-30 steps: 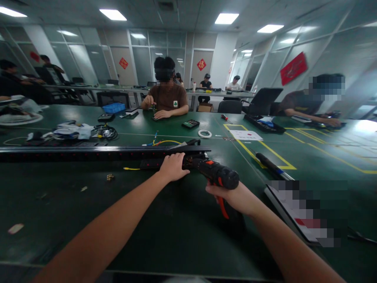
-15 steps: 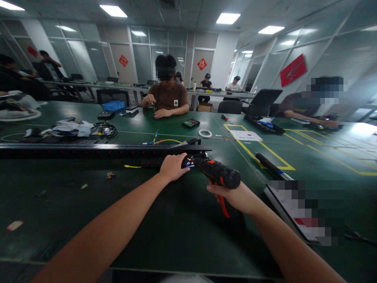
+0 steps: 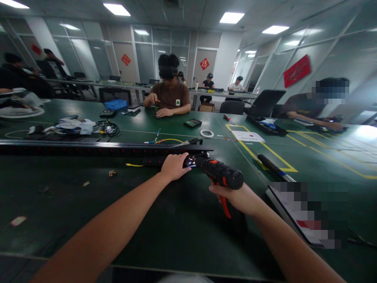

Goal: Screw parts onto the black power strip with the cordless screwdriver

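Observation:
My right hand is wrapped round the handle of a black and orange cordless drill, its nose aimed left and away from me. At the drill's tip is a small lit part with shiny metal, at the end of a dark strip. My left hand grips that end, fingers over the top and thumb on the near side; its hold is partly hidden. Just behind lies a long black rail. A yellow wire sticks out left of the strip, and a small heap of brass-coloured pieces lies nearer me.
A roll of white tape, a screwdriver and a pixelated board lie on the green table. Across it a person in a brown shirt works near a blue basket. Another person sits at the right.
The whole view has shifted slightly, so things sit a little farther right. Both hands and the drill hold nearly the same position against the strip.

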A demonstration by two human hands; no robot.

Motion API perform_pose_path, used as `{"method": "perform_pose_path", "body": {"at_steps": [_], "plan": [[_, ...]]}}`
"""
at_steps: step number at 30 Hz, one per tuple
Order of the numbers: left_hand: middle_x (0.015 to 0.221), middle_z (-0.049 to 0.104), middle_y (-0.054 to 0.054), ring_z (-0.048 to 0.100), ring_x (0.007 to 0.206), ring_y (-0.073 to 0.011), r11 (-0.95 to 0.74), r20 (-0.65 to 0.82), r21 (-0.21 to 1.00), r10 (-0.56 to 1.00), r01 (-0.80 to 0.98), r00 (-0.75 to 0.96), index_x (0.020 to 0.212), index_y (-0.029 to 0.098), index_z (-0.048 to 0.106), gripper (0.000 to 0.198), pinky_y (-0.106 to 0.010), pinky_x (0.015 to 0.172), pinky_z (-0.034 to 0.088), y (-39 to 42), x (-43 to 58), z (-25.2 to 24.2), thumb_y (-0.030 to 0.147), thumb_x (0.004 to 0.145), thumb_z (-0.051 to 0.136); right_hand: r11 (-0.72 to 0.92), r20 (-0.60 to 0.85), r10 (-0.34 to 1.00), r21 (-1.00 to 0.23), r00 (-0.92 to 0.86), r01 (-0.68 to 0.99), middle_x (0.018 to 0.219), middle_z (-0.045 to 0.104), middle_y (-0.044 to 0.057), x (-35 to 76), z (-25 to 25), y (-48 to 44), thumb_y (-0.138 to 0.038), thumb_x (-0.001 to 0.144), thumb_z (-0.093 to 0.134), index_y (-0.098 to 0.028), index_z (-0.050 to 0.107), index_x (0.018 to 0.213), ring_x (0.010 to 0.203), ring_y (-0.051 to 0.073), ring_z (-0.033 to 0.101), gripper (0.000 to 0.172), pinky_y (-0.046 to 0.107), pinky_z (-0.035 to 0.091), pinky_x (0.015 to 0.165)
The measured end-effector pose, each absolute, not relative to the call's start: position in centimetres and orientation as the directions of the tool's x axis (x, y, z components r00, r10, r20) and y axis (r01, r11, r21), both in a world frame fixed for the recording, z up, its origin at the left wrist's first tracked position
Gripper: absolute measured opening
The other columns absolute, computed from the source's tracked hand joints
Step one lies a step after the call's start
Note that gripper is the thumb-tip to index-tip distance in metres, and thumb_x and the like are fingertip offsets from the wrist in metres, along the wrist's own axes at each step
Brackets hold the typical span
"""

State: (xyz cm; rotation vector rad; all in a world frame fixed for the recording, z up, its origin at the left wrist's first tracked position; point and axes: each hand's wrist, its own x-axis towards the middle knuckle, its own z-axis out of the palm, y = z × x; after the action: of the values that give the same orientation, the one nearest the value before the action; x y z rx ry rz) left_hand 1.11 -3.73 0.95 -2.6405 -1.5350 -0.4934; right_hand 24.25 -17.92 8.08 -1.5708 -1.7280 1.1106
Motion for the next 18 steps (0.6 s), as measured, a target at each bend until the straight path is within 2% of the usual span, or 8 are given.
{"method": "perform_pose_path", "body": {"at_steps": [18], "plan": [[0.139, 0.074, -0.013, 0.071, 0.125, -0.0339, -0.500, 0.274, 0.128, 0.848, 0.856, 0.454, 0.154, 0.023, 0.054, 0.065, -0.045, 0.107, 0.050, -3.83, 1.11, 1.22, 0.055, 0.100, 0.070, -0.025, -0.133, 0.977, -0.846, -0.166, 0.532, 0.067, 0.065, -0.001, 24.23, 8.24, -17.95, -0.042, 0.083, 0.075, -0.024, 0.064, 0.079, 0.066, 0.022, 0.064, 0.021, 0.037, 0.051, 0.067]]}}
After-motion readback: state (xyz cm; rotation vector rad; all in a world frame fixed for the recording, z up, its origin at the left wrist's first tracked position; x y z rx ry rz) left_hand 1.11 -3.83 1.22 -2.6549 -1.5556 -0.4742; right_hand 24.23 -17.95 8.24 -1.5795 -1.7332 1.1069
